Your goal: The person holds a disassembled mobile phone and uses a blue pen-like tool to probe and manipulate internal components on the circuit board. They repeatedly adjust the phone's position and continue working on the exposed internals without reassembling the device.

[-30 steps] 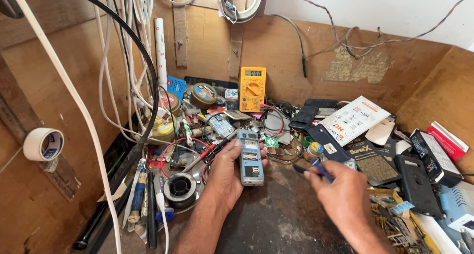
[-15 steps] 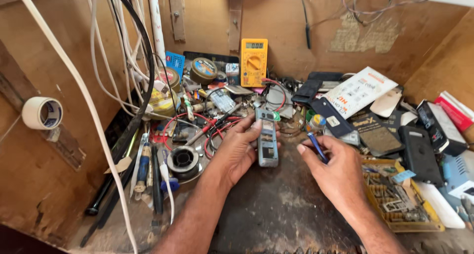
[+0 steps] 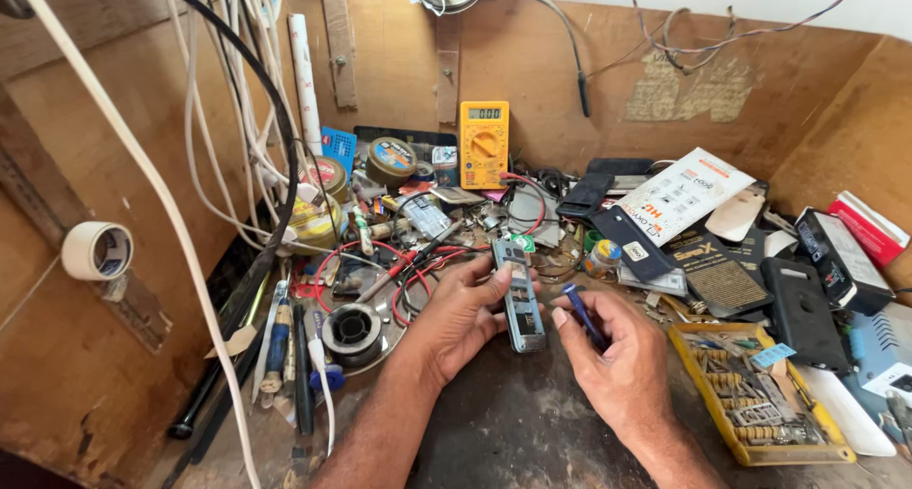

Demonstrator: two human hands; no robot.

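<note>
My left hand grips a small opened phone body, held upright over the dark workbench with its inner frame facing me. My right hand sits just to its right and pinches a thin blue-handled screwdriver, whose tip points up and away from the phone. The two hands are a few centimetres apart. A yellow multimeter leans against the back wall, with red leads trailing toward my left hand.
A solder spool and hand tools lie at left. White and black cables hang down the left wall beside a tape roll. A yellow parts tray, phone cases and boxes crowd the right.
The camera has moved closer and lower. Both hands with the phone and the screwdriver have shifted slightly right, and the screwdriver has drawn nearer to the phone.
</note>
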